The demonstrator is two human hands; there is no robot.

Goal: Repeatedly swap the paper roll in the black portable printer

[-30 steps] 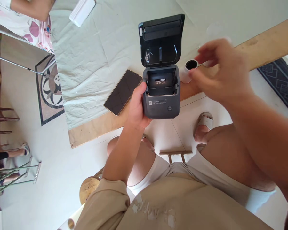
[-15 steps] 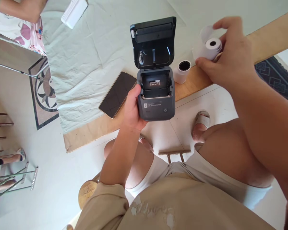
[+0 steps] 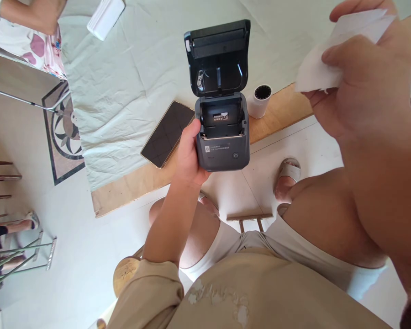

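- The left hand (image 3: 188,157) is wrapped around the left side of a small dark grey thermal printer (image 3: 222,137), thumb on the top edge, holding it at the near edge of the wooden board (image 3: 123,189).
- The printer's lid (image 3: 217,57) stands fully open, and the paper bay shows a small white label with dark print, too small to read.
- The front panel carries a small square icon, two lines of tiny unreadable lettering and a round power button.
- The right hand (image 3: 363,77) is raised close to the camera, fingers pinched shut on white paper (image 3: 332,50); any roll is hidden behind the hand.
- A white paper roll (image 3: 260,100) with a dark core stands upright just right of the printer.
- A smartphone (image 3: 167,133) with a dark screen lies to the left on a pale cloth (image 3: 123,91).
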